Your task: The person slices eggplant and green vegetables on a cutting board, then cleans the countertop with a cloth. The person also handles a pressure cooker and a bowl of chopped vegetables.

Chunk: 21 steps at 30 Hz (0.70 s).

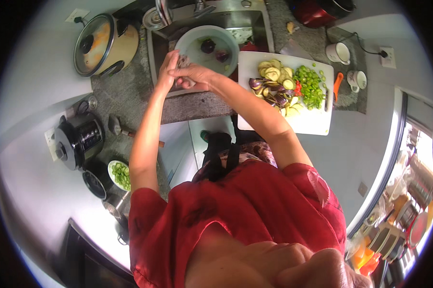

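Over the left front part of the steel sink [268, 27], my two hands meet. A crumpled greyish cloth [183, 61] shows between them. My right hand [198, 76] is closed around it, with a bit of it showing below the fingers. My left hand [167, 70] is against the cloth and the right fingers, its own fingers pointing away from me; its grip is partly hidden. Just beyond, a pale round basin [198, 34] in the sink holds water and dark purple pieces. Right of it, a white cutting board [248, 120] bears sliced eggplant [274, 73], chopped green peppers [310, 84] and small red pieces [297, 88].
An orange-handled tool [338, 84] and two mugs [338, 53] stand right of the board. At left are a lidded electric pot [124, 50], a black cooker [88, 135], a spatula [114, 124] and a plate of green slices [120, 175]. The faucet [163, 10] rises behind the sink.
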Motion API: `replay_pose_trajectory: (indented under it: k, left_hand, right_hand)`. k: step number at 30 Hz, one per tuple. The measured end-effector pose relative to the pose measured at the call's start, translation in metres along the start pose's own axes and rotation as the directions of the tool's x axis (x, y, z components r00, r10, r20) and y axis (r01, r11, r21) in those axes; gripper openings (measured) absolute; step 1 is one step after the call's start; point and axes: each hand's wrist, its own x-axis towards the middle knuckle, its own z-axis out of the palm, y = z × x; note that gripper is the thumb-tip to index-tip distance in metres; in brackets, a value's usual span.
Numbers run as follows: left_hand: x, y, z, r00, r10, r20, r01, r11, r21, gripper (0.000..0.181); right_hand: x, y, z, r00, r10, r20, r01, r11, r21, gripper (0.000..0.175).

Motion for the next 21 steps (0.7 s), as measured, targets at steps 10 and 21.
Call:
replay_pose_trajectory:
  k: [10, 21]
  left_hand:
    - [0.056, 0.031, -0.014, 0.86, -0.234, 0.453, 0.425, 0.819, -0.386, 0.028]
    - [0.062, -0.025, -0.001, 0.966, -0.257, -0.034, 0.255, 0.966, -0.044, 0.037]
  right_hand:
    - [0.06, -0.015, -0.027, 0.993, 0.106, 0.048, -0.116, 0.939, 0.324, 0.013]
    - [0.107, 0.025, -0.034, 0.91, -0.126, -0.395, -0.023, 0.936, -0.35, 0.016]
